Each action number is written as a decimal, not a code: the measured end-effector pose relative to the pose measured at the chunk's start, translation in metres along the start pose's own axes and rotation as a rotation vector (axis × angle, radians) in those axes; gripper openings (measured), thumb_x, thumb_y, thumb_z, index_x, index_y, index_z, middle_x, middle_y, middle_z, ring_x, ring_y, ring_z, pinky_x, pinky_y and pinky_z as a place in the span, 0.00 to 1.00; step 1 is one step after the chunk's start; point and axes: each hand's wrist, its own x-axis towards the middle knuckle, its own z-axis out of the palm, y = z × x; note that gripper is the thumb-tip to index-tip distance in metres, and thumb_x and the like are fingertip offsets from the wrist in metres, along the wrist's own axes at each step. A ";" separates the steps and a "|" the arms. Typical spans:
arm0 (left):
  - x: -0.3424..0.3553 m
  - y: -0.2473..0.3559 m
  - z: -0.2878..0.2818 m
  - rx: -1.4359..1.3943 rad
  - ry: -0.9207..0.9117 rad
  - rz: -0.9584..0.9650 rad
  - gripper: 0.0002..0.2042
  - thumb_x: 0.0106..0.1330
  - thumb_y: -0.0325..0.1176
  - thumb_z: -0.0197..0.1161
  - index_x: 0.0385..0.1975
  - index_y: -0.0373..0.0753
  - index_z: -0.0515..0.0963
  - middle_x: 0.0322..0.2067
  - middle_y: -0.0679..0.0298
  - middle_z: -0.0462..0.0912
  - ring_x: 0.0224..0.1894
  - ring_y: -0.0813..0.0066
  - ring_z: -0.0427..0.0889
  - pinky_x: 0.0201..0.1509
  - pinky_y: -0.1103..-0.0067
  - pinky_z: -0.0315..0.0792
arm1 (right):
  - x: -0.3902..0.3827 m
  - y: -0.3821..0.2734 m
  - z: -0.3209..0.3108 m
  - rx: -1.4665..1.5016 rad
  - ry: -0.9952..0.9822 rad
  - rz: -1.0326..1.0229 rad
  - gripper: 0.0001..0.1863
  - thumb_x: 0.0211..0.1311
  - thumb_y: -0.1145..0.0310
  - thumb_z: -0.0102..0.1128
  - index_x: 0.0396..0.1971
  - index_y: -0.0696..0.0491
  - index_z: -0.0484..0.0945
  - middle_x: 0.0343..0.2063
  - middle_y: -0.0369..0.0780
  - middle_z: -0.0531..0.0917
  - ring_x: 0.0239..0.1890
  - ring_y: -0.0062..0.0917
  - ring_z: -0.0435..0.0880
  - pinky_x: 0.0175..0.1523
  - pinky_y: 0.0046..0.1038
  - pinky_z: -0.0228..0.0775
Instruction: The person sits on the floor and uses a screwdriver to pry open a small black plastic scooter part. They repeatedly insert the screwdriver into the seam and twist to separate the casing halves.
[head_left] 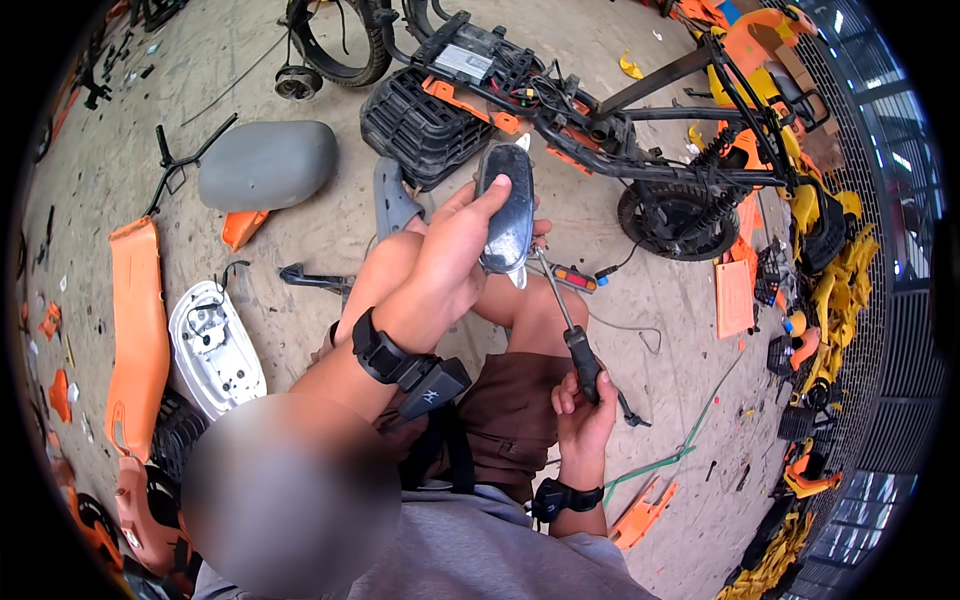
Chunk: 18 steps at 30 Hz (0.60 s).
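Note:
My left hand [470,235] grips a dark, glossy oblong part [508,215] with pale tabs at both ends, raised above my bent knees. My right hand [585,415] is closed around the black handle of a screwdriver [582,358]. The screwdriver's metal shaft slants up to the lower right edge of the oblong part; whether the tip touches it is unclear. An orange-and-grey device [576,278] with a cable lies behind the shaft.
A stripped scooter frame [640,115] with wheel and black crate [420,125] lies ahead. At left are a grey seat [268,165], a long orange panel [135,330] and a white housing [215,355]. Yellow parts [840,290] pile along the right beside mesh fencing.

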 end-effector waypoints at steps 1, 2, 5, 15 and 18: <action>0.001 0.000 0.000 -0.002 0.004 -0.001 0.12 0.73 0.36 0.50 0.48 0.33 0.69 0.41 0.53 0.80 0.40 0.61 0.84 0.43 0.68 0.80 | 0.000 0.000 0.000 0.004 0.005 0.001 0.27 0.64 0.53 0.54 0.51 0.62 0.70 0.22 0.40 0.75 0.17 0.20 0.67 0.25 0.23 0.58; 0.001 0.000 -0.001 -0.003 0.008 -0.002 0.12 0.73 0.36 0.50 0.48 0.33 0.69 0.41 0.53 0.80 0.40 0.61 0.84 0.43 0.68 0.80 | 0.001 0.000 0.000 0.000 0.004 0.001 0.27 0.64 0.53 0.54 0.51 0.62 0.70 0.22 0.40 0.75 0.17 0.20 0.67 0.25 0.23 0.58; -0.001 0.000 0.000 -0.002 0.016 -0.004 0.12 0.73 0.36 0.51 0.48 0.33 0.69 0.41 0.53 0.80 0.40 0.60 0.84 0.42 0.68 0.81 | 0.000 0.000 0.000 -0.016 0.002 -0.016 0.27 0.65 0.54 0.54 0.51 0.62 0.70 0.23 0.40 0.75 0.18 0.20 0.67 0.25 0.23 0.59; 0.000 0.000 0.000 0.009 -0.002 -0.006 0.13 0.73 0.36 0.51 0.49 0.33 0.68 0.41 0.53 0.80 0.40 0.60 0.84 0.42 0.69 0.81 | -0.003 -0.001 0.001 -0.014 -0.005 -0.047 0.26 0.65 0.54 0.54 0.51 0.62 0.70 0.23 0.40 0.75 0.18 0.20 0.67 0.25 0.23 0.60; 0.000 -0.001 0.000 0.016 0.006 -0.009 0.13 0.73 0.36 0.52 0.49 0.33 0.69 0.41 0.53 0.80 0.40 0.60 0.84 0.42 0.69 0.81 | -0.004 -0.001 0.002 -0.015 -0.003 -0.054 0.26 0.65 0.55 0.54 0.51 0.62 0.70 0.23 0.41 0.75 0.18 0.20 0.67 0.25 0.23 0.60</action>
